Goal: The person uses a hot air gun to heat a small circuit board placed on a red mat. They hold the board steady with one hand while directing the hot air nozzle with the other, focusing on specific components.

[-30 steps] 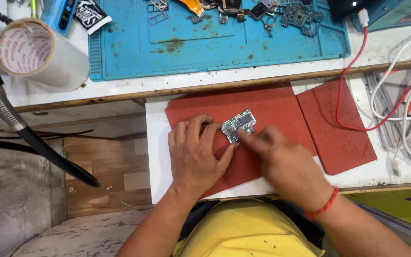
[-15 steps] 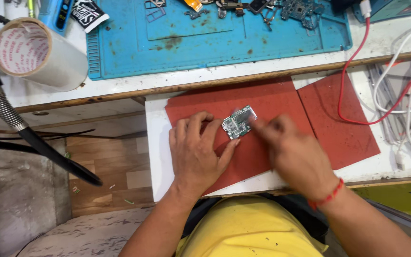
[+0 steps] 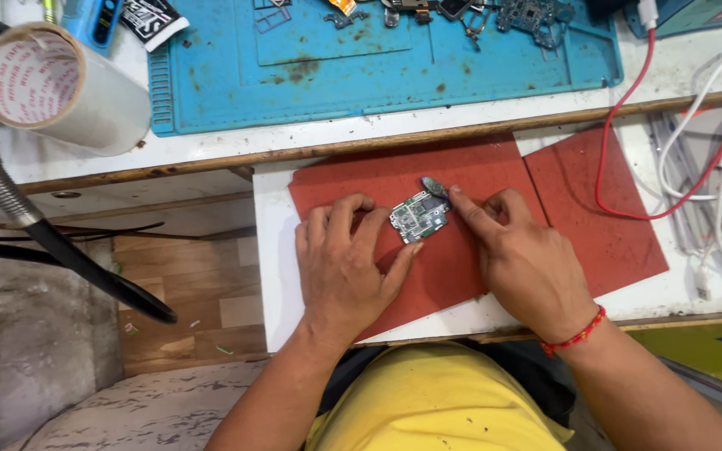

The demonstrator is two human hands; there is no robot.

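Both hands on a small circuit board [image 3: 419,216], resting on a red mat [image 3: 353,179].

Left hand [image 3: 346,266] lies flat, palm down, fingers spread on the mat; fingertips touch the board's left and lower edges, pinning it, not clasping it. Right hand [image 3: 521,257] loosely curled, forefinger stretched out and pressing a small grey metal tool [image 3: 434,186] against the board's upper right corner; cannot tell whether the other fingers grip anything. Red thread band on the right wrist. Second red mat [image 3: 603,209] lies just beside the first, on a white shelf [image 3: 271,276]. Red cable [image 3: 620,108] and white cables [image 3: 712,167] to the right. Blue work mat [image 3: 378,67] beyond, with loose parts along its far edge. Roll of clear tape [image 3: 56,88] at far left.
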